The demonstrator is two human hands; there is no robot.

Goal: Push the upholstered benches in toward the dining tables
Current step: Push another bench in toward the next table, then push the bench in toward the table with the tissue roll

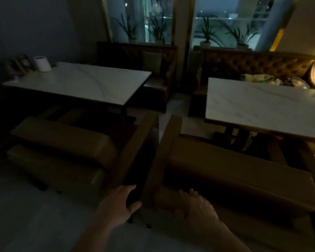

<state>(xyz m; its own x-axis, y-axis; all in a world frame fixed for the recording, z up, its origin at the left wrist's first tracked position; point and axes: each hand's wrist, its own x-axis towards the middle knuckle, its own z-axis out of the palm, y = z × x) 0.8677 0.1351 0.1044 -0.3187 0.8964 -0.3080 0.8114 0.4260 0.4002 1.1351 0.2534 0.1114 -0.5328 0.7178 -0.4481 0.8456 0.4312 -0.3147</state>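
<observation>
Two tan upholstered benches stand side by side in a dim room, seen from behind. The left bench faces a white marble table; the right bench faces a second marble table. A narrow dark gap separates the benches. My left hand wraps around the near end panel of the left bench at that gap. My right hand rests, fingers spread, on the back corner of the right bench.
Tufted brown booth seats line the far side of both tables under windows with potted plants. A white container sits on the left table's far corner. Cloth and dishes lie behind the right table. Pale floor lies behind the benches.
</observation>
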